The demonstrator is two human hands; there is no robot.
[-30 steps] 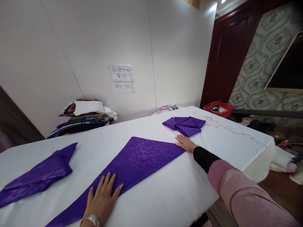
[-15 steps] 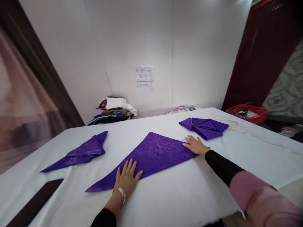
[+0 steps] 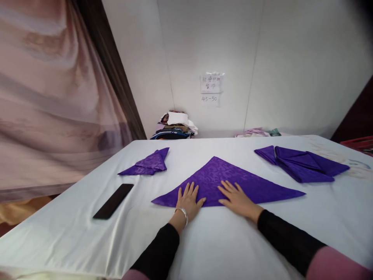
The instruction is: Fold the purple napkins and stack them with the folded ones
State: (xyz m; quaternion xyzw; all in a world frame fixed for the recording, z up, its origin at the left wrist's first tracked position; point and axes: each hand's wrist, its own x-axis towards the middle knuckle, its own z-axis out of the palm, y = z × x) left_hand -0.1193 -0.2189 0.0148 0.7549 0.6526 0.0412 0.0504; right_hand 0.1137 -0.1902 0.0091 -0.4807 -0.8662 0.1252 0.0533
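Note:
A purple patterned napkin (image 3: 215, 173), folded into a triangle, lies flat on the white tablecloth (image 3: 221, 241) with its peak away from me. My left hand (image 3: 189, 201) rests on its near edge, left of the middle, fingers spread. Flat on the same napkin, right of the middle, lies my right hand (image 3: 234, 198), its fingers stretched out. Neither hand grips the cloth. Further off to the left is a smaller folded purple napkin (image 3: 151, 162). Several overlapping folds make up another purple napkin bundle (image 3: 303, 163) at the right.
A dark flat slab (image 3: 113, 201) lies on the table at the left. Behind the table's far edge sit a pile of folded clothes (image 3: 175, 126) and some pink cloth (image 3: 253, 132). A pink curtain (image 3: 58, 97) hangs at left; part of a red basket (image 3: 361, 144) shows at right.
My right hand has slid inward along the napkin from its right end toward the middle. My left hand stays near the lower edge. The camera view has turned to the left.

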